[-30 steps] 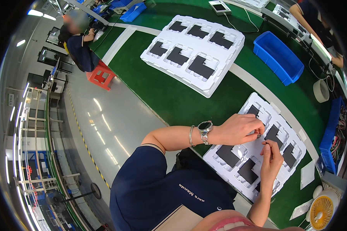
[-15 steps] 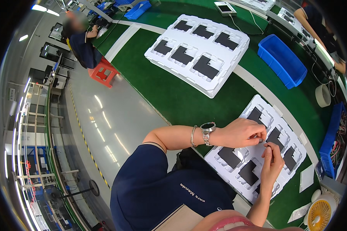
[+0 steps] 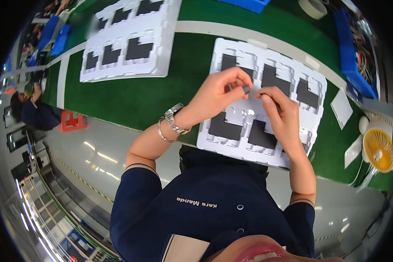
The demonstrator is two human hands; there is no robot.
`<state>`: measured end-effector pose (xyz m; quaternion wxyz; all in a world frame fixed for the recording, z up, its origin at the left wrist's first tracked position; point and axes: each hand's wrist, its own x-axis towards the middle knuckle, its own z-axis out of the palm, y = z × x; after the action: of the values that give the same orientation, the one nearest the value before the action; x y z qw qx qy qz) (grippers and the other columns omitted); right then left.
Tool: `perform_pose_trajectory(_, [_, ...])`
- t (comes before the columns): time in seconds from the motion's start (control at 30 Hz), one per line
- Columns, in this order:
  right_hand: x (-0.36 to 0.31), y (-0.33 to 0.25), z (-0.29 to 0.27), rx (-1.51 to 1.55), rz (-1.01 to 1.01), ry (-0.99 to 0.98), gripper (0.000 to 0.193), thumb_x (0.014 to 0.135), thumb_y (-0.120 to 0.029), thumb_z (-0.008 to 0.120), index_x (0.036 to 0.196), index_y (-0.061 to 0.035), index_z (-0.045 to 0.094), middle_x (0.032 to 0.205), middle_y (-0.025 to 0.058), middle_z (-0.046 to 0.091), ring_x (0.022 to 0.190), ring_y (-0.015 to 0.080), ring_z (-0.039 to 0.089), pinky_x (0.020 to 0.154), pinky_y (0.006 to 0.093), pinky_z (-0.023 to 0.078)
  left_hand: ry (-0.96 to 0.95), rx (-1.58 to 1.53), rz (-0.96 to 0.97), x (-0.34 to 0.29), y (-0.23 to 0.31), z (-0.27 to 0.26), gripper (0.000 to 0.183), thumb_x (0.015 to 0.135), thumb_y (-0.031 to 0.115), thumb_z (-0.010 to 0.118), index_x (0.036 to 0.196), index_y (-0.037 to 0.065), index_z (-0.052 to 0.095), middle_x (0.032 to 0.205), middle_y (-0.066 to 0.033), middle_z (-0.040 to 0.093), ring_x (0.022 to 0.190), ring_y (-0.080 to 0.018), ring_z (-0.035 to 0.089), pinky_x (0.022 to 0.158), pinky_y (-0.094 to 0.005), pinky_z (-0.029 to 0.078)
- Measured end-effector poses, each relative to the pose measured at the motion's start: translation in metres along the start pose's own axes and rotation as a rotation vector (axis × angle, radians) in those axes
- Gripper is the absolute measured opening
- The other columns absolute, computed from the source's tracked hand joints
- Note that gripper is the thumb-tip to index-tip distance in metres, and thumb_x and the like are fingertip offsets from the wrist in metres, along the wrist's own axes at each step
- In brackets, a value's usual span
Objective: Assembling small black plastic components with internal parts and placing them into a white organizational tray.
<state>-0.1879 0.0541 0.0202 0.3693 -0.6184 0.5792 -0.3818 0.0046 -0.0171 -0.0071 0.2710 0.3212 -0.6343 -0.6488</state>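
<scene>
My left hand is closed in a pinch over the white moulded tray. Between its thumb and fingers shows a small dark grey block. Just to its right, my right hand pinches thumb against forefinger; a tiny dark bit shows at the fingertips, too small to name. The fingertips of both hands are close but apart. In the tray's pockets lie several flat black L-shaped pieces, some partly covered by my hands. A metal watch and a bracelet are on my left wrist.
A second white tray with similar black pieces lies on the green table to the left. Beyond are a blue bin, a tape roll and a blue cable bin. A yellow fan stands right; a person sits far left.
My view has turned, so the near tray now appears farther up and left. Both hands remain pinched over it, a little apart, and the grey block in the left hand shows more plainly.
</scene>
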Motion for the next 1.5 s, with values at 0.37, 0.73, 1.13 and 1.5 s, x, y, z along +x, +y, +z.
perform_pose_trajectory(0.37, [-0.013, 0.004, 0.005, 0.043, -0.012, -0.046, 0.009, 0.091, -0.012, 0.062, 0.093, -0.0042, 0.065, 0.065, 0.0065, 0.058, 0.048, 0.0153, 0.048, 0.048, 0.0292, 0.037, -0.082, -0.109, -0.033, -0.008, 0.002, 0.011, 0.009, 0.090, 0.005, 0.058, 0.099, 0.004, 0.058, 0.089, -0.0005, 0.062, 0.079, -0.0054, 0.060, 0.069, -0.0207, 0.046])
perform_pose_trajectory(0.73, [-0.010, 0.005, 0.004, 0.103, -0.016, -0.066, 0.011, 0.092, -0.013, 0.060, 0.092, -0.0039, 0.065, 0.059, 0.0035, 0.052, 0.048, 0.0099, 0.038, 0.046, 0.0275, 0.030, -0.133, -0.131, -0.042, -0.006, 0.004, 0.006, 0.010, 0.090, 0.005, 0.061, 0.098, 0.002, 0.057, 0.087, -0.0013, 0.062, 0.081, -0.0067, 0.061, 0.073, -0.0227, 0.049])
perform_pose_trajectory(1.13, [-0.012, 0.004, 0.003, 0.043, -0.039, -0.068, 0.010, 0.091, -0.014, 0.062, 0.092, -0.0045, 0.065, 0.060, 0.0046, 0.056, 0.046, 0.0118, 0.042, 0.046, 0.0280, 0.032, -0.121, 0.001, 0.023, -0.004, 0.005, 0.005, 0.008, 0.088, 0.004, 0.062, 0.094, 0.003, 0.058, 0.085, 0.0002, 0.061, 0.078, -0.0057, 0.060, 0.068, -0.0212, 0.048])
perform_pose_trajectory(1.5, [-0.014, 0.000, 0.002, -0.046, -0.171, -0.011, 0.008, 0.086, -0.013, 0.065, 0.083, -0.0054, 0.067, 0.061, 0.0065, 0.057, 0.047, 0.0176, 0.049, 0.046, 0.0306, 0.038, -0.131, 0.032, 0.035, -0.009, 0.011, 0.008, 0.010, 0.084, 0.001, 0.061, 0.094, 0.002, 0.059, 0.083, -0.0001, 0.061, 0.076, -0.0059, 0.060, 0.066, -0.0209, 0.048])
